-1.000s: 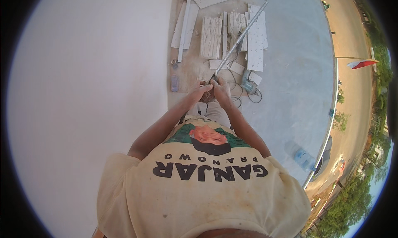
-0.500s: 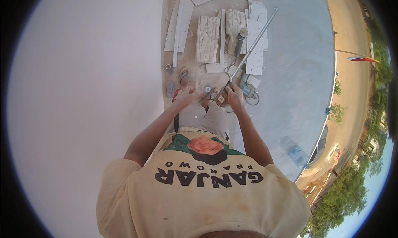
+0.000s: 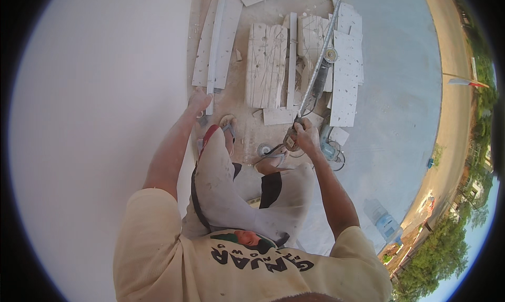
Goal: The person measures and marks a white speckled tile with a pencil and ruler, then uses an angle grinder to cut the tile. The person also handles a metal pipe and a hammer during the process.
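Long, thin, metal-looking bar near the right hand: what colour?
Silvery grey; the long, thin bar shows best in the head view.

A building or renovation site, partly in the open air: I stand on what looks like a raised ledge alongside a broad, plain white wall. The grey floor is dusty and littered with chips near the wall. Work materials lie about: white boards, a long white strip, thick pale blocks scored with cut lines, and a slim metal bar. An angle grinder and a teal corded power tool sit among them. A large water bottle lies near the outer edge. Beyond it, in daylight, are sandy ground, green trees and a flag on a pole.
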The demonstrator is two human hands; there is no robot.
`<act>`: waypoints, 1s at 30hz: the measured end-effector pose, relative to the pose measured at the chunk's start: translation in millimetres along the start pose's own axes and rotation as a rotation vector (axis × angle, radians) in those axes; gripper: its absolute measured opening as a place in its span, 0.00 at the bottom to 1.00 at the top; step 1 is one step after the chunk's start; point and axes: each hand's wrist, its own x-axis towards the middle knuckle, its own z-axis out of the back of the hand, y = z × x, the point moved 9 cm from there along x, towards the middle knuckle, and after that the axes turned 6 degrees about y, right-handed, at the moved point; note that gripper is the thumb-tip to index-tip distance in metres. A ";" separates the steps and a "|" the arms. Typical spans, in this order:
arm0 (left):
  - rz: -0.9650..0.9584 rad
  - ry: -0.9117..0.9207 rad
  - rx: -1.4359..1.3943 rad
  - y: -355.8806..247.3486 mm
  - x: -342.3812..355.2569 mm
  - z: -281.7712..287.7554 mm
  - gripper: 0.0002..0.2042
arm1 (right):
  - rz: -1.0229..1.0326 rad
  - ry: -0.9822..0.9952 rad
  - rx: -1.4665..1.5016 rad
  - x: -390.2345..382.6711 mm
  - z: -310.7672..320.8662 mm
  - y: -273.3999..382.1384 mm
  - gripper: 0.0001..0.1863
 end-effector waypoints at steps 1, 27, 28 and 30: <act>-0.018 -0.028 0.019 -0.5 31.7 -15.7 0.33 | 0.011 0.006 -0.001 27.0 -2.9 -17.6 0.11; -0.149 -0.844 0.038 100.9 244.0 -21.3 0.26 | 0.111 -0.040 -0.302 236.6 -37.7 -219.5 0.15; -0.134 -0.768 -0.022 88.5 249.4 -31.3 0.25 | 0.128 -0.089 -0.450 226.4 -28.2 -211.5 0.15; -0.135 -0.598 -0.123 39.8 239.4 -42.5 0.22 | 0.062 -0.161 -0.415 220.7 -3.4 -231.4 0.15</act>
